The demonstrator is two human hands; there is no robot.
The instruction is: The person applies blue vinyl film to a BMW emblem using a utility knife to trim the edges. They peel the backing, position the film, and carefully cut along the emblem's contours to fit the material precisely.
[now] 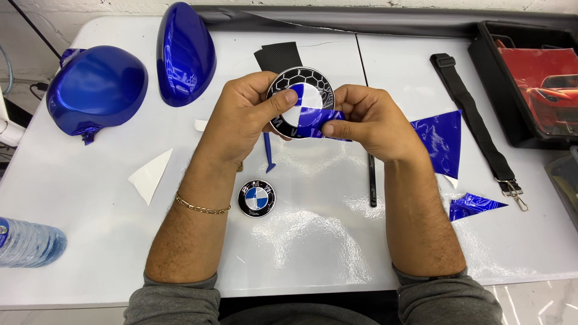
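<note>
Nearest me: a small round badge (257,198) lay flat on the white table (325,241), between my forearms.
Left edge: a water bottle (27,242) lay on its side.
Left hand (241,120): I gripped the large round badge (299,96) by its left rim, thumb pressed on its face.
Right hand (367,120): I pinched a blue film strip (322,120) against the badge's lower right quarter.
Right of me: blue film scraps (442,138) and a black strap (475,120).
Far left: two blue mirror covers (96,87).
</note>
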